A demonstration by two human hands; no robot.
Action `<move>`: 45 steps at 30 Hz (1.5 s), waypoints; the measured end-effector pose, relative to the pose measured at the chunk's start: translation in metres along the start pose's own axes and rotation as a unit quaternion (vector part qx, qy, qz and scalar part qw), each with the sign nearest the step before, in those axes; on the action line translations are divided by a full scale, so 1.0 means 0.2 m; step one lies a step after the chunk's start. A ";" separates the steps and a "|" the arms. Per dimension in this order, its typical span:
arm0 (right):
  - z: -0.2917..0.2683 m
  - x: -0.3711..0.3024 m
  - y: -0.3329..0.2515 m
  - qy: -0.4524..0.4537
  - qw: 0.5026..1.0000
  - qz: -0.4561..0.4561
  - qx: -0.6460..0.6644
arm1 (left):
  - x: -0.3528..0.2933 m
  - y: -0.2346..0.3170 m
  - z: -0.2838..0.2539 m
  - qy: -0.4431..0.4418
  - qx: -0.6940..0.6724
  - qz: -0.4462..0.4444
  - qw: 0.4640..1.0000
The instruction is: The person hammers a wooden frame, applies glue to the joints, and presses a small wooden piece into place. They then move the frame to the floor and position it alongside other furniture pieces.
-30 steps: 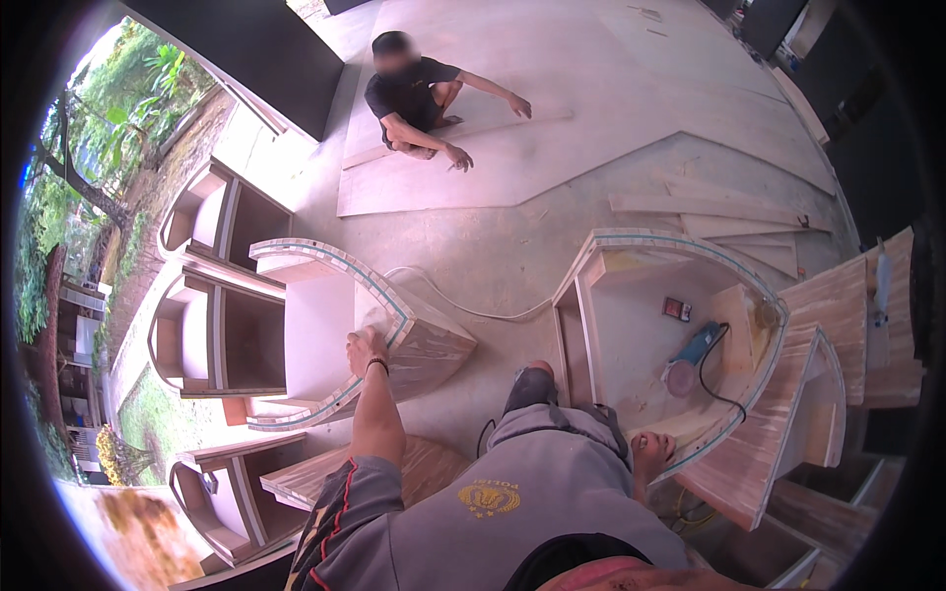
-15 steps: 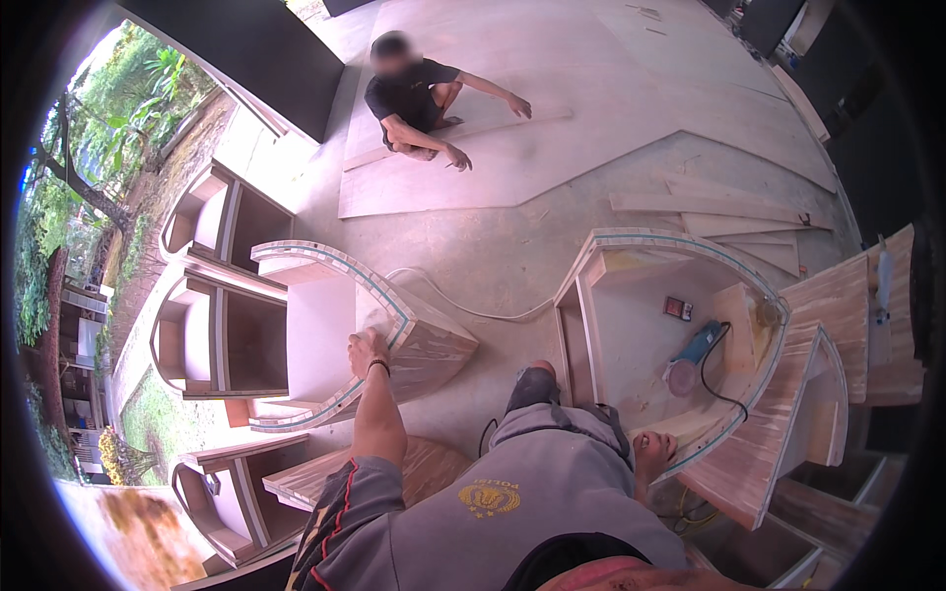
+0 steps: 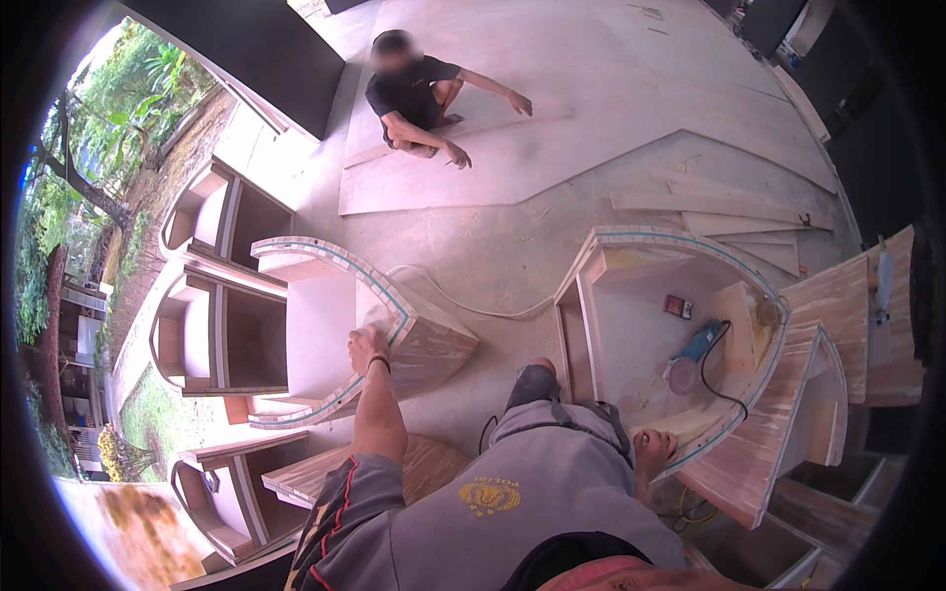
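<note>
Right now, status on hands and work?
Left hand at left curved frame, grip unclear. Right hand beside right frame. White cable on floor between.

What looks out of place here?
The blue power tool lies inside the right curved wooden frame, beside a small red pack. Loose items in a workpiece look slightly odd; no spill stands out.

Rests left hand, with wristband, at the inner edge of a pointed wooden frame; grip unclear. Holds right hand curled at the near side of a similar cabinet; contact unclear. Inside the latter: blue grinder, black cord, small pack. Beyond: squatting person on pale board; planks to the right. Far left: greenery.
</note>
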State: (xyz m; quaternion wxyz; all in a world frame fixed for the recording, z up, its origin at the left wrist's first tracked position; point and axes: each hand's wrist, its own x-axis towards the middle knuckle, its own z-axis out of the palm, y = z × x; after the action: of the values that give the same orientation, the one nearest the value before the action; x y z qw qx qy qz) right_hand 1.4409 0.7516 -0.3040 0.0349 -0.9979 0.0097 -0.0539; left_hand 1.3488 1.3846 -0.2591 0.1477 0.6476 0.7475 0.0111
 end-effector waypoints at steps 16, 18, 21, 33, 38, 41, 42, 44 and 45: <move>0.03 0.00 0.02 -0.009 1.000 -0.002 -0.011 | -0.01 -0.01 -0.02 -0.009 0.000 -0.007 1.000; 0.01 0.00 0.00 -0.016 1.000 0.011 -0.014 | 0.00 0.01 -0.02 -0.008 0.002 -0.005 1.000; -0.01 0.00 -0.02 -0.013 0.999 0.009 -0.028 | -0.02 0.02 -0.02 -0.006 0.009 -0.002 1.000; -0.01 0.00 -0.01 0.025 0.999 -0.017 -0.021 | -0.03 0.03 -0.05 -0.013 0.006 -0.001 1.000; -0.03 0.01 -0.02 -0.004 1.000 -0.005 -0.015 | -0.04 0.02 -0.05 -0.008 0.002 -0.002 1.000; -0.01 0.01 -0.01 0.005 1.000 -0.013 -0.019 | -0.05 0.03 -0.06 -0.009 -0.004 -0.001 1.000; -0.01 0.01 -0.01 0.003 1.000 -0.009 -0.022 | -0.05 0.03 -0.06 -0.009 -0.004 0.001 1.000; -0.01 0.01 -0.02 0.000 1.000 -0.002 -0.028 | -0.03 0.02 -0.05 -0.010 -0.004 0.004 1.000; 0.00 0.01 -0.01 0.001 1.000 -0.003 -0.027 | -0.03 0.01 -0.05 -0.012 -0.003 0.003 1.000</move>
State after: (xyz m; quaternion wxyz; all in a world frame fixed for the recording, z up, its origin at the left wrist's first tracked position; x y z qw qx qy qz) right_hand 1.4433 0.7542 -0.3033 0.0077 -0.9985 0.0082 -0.0543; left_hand 1.3498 1.3805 -0.2480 0.1589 0.6494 0.7436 0.0059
